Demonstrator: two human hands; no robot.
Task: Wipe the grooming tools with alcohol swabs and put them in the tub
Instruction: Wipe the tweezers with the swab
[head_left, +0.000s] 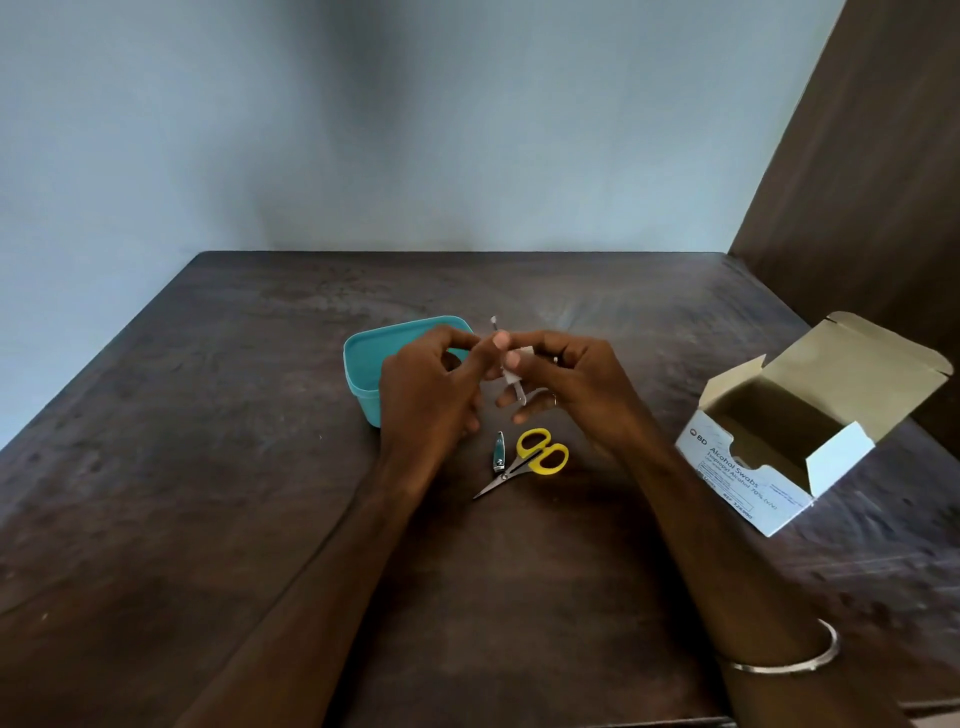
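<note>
Above the middle of the dark table (260, 467), both hands meet over a thin metal grooming tool (494, 325) held almost upright. My left hand (431, 387) pinches the tool near its upper part. My right hand (563, 382) pinches a small white swab (514, 371) wrapped round the tool's shaft. The tool's lower end (520, 397) sticks out below the swab. A teal tub (363, 358) stands open behind my left hand, partly hidden by it. On the table in front of the hands lie a small nail clipper (498, 452) and yellow-handled scissors (535, 457).
An open white cardboard box of alcohol swabs (748, 483) sits at the right, its flaps raised. A brown wooden panel (857, 182) rises at the back right and a pale wall behind the table. A metal bangle (795, 657) circles my right wrist.
</note>
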